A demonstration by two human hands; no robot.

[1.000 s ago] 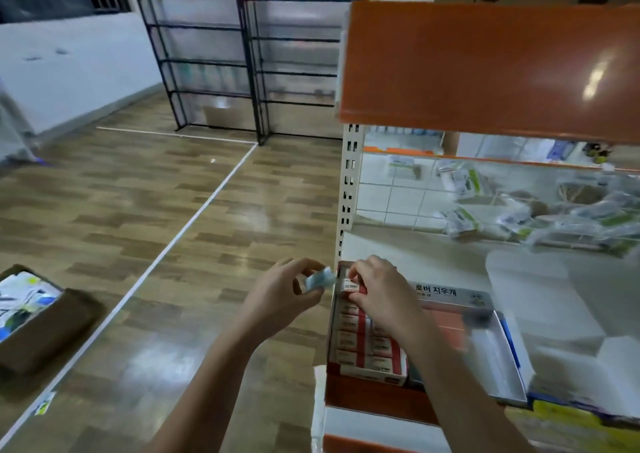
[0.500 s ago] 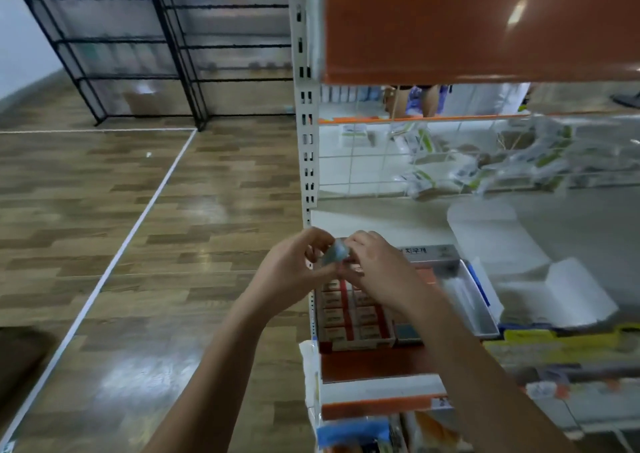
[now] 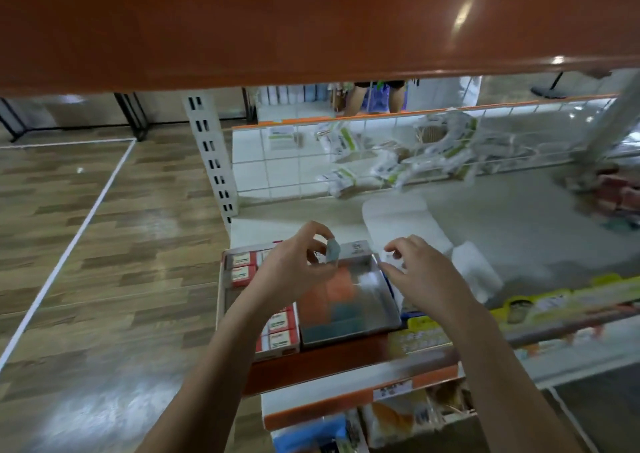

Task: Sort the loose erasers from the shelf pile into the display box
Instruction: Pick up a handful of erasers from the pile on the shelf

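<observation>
Apart now — half a second ago both hands were bunched together over the eraser, and my right hand (image 3: 420, 279) has since let go and slid off to the right of the frame. It hangs just past the box's right wall, fingers loosely curled and a little spread, gripping nothing. My left hand (image 3: 294, 274) has the eraser (image 3: 333, 252) all to itself, pinched between thumb and fingertips, a small grey-blue block held on edge at centre frame, right above the box (image 3: 388, 300).

Down in the box, the left side is packed with red-and-white erasers (image 3: 278, 329) in neat rows, my left wrist crossing over the middle of them. Its right side is a shiny open bay with blurred orange and teal showing on the bottom; what that is, I cannot tell.

Box sits at the front left corner of the shelf (image 3: 485, 231), which runs off to the right. Upper right, behind a wire grid, lies a jumble of white-and-green packets (image 3: 415, 161). At the far right edge there's a reddish heap (image 3: 613, 196), too blurred to name. Wood floor (image 3: 104, 244) fills the left of the frame.
</observation>
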